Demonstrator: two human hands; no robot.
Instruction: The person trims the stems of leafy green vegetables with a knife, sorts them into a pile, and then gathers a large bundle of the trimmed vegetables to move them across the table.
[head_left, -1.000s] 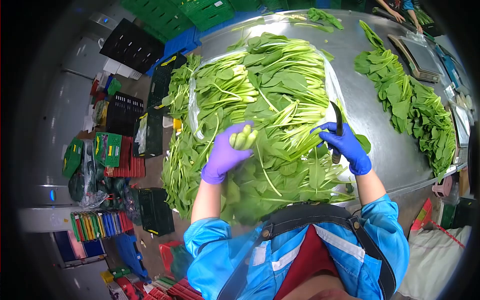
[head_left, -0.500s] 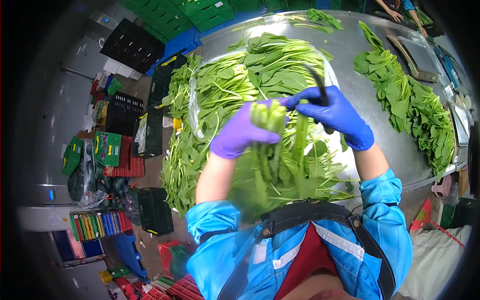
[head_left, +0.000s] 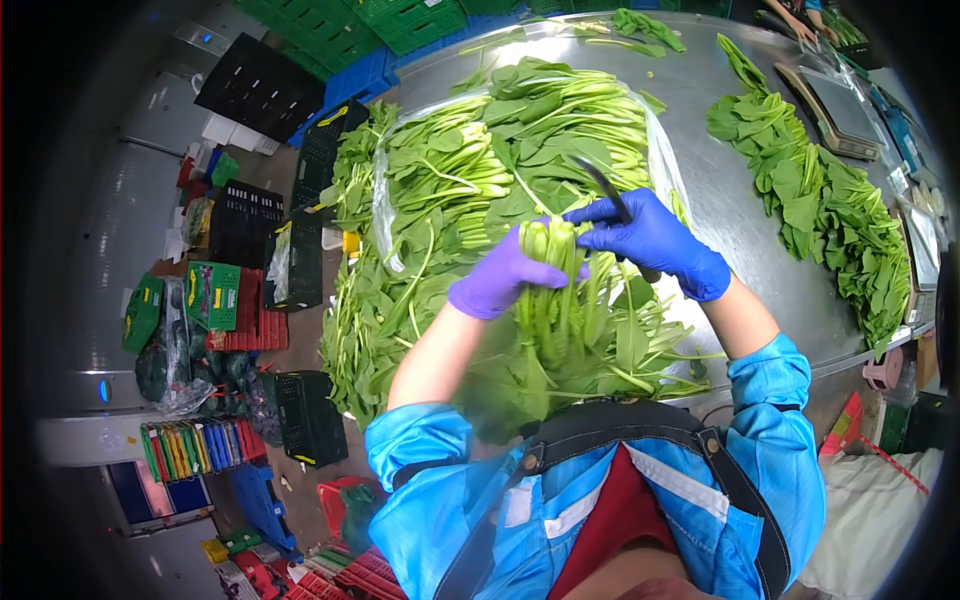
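My left hand (head_left: 497,275), in a purple glove, is closed around a bunch of leafy greens (head_left: 552,315). Its cut stem ends point up and the leaves hang toward my body. In a blue glove, my right hand (head_left: 655,240) grips a knife (head_left: 601,180) whose dark, slightly curved blade points up and away to the left. The fingertips of that hand are beside the bunch's stem ends; whether they pinch a stem is hard to see. Beneath both hands lies a large pile of the same greens (head_left: 560,125), partly on clear plastic sheeting (head_left: 660,150).
On the right of the metal table (head_left: 720,200) runs a row of bunched greens (head_left: 800,190), beside a scale (head_left: 840,105). Another person's hands (head_left: 800,25) show at the far right. Dark crates (head_left: 310,415) stand left of the table, green crates (head_left: 400,25) behind it.
The separate stalk at my right fingers is now against the bunch. My left hand has shifted right and slightly down; my right hand and the knife have moved slightly down and left.
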